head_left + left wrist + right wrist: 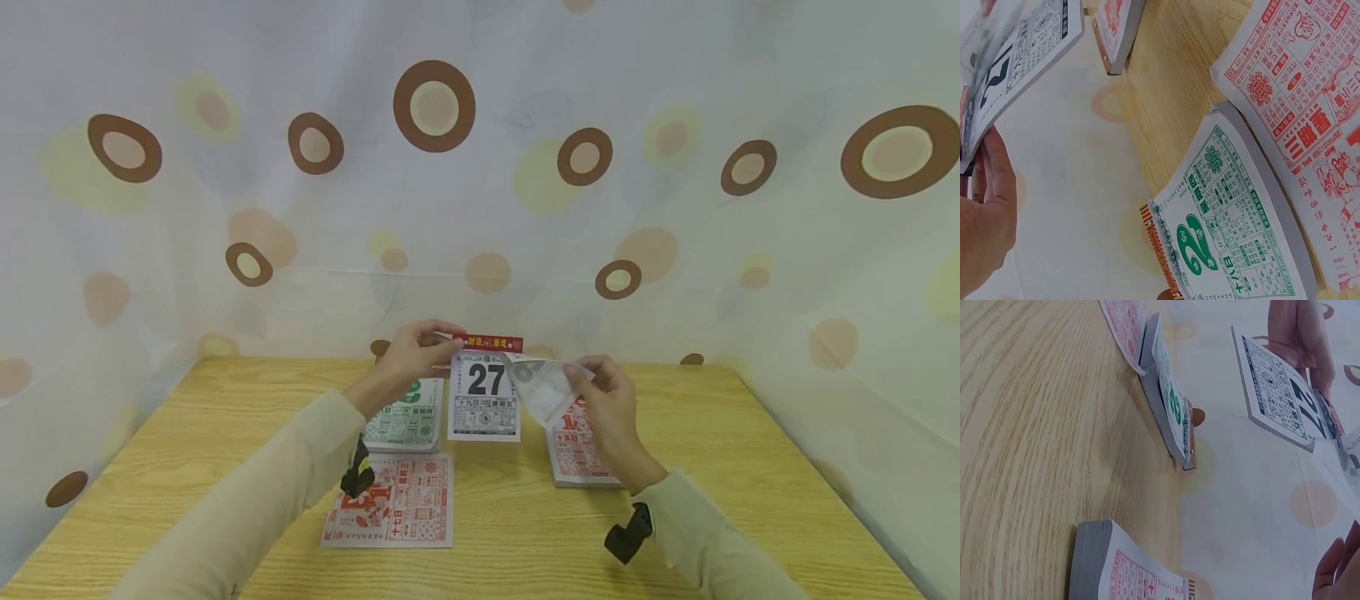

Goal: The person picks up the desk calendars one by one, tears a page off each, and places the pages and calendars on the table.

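Observation:
A small tear-off calendar (483, 421) with a black 27 and a red top strip (491, 342) is held up above the table. My left hand (416, 357) grips it by the strip's left end, thumb in front. My right hand (611, 412) pinches a thin calendar sheet (546, 393), bent back to the right with its pale back showing. The sheet's upper edge meets the pad just below the strip; whether it is still joined there I cannot tell. In the right wrist view the raised calendar (1279, 394) shows its thickness, with the left hand (1302, 337) behind it.
A green-printed calendar pad (405, 425) lies below my left hand, partly over or against a loose red-printed sheet (420, 517). Under my right hand lies a thick red-printed calendar pad (573, 458). A patterned curtain (480, 208) hangs behind the wooden table (510, 533).

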The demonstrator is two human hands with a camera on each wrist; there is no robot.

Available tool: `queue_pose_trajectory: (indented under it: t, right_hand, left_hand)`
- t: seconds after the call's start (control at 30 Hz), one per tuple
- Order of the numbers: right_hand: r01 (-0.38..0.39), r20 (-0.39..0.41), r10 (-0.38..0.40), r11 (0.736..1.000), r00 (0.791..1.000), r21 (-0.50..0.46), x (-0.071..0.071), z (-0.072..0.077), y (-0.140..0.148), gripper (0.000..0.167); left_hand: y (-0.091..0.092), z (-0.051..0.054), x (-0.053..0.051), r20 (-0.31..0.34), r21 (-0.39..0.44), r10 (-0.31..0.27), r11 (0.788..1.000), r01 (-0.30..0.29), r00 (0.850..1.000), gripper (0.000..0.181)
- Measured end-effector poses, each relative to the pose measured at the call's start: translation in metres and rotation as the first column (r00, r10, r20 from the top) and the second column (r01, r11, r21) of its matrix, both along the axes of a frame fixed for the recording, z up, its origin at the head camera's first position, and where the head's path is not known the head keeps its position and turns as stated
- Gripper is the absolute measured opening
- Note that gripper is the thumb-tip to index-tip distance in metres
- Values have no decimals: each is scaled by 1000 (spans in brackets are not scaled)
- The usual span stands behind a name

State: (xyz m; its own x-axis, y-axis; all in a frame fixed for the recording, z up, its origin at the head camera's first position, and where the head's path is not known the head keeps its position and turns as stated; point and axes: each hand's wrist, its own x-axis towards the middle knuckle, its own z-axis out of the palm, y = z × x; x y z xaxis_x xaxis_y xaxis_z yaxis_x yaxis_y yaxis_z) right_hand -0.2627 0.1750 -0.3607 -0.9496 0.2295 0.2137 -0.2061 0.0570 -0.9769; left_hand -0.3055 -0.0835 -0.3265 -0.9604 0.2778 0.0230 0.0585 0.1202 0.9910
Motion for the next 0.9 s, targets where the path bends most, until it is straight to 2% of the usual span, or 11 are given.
queue_pose_trajectory:
  t: [0.27, 0.47, 0.63, 0.77, 0.9]
  right_hand:
    - [34, 13, -33, 999, 999, -36, -1, -1, -1, 8]
    - [56, 21, -55, 996, 998, -73, 0, 0, -2, 17]
    - [67, 32, -65, 994, 997, -91, 1, 0, -2, 6]
    - [62, 33, -59, 993, 998, -104, 2, 0, -1, 5]
    - [69, 63, -60, 988, 996, -140, 1, 0, 6, 18]
  left_hand:
    - [1, 0, -1, 18, 10, 13, 1000, -14, 1000, 27]
    - [3, 0, 0, 28, 22, 20, 1000, -21, 999, 27]
    - [4, -1, 0, 26, 5, 33, 999, -33, 999, 26]
    - [5, -1, 1, 32, 19, 38, 999, -38, 999, 25]
    - [-2, 0, 0, 13, 12, 36, 999, -36, 999, 28]
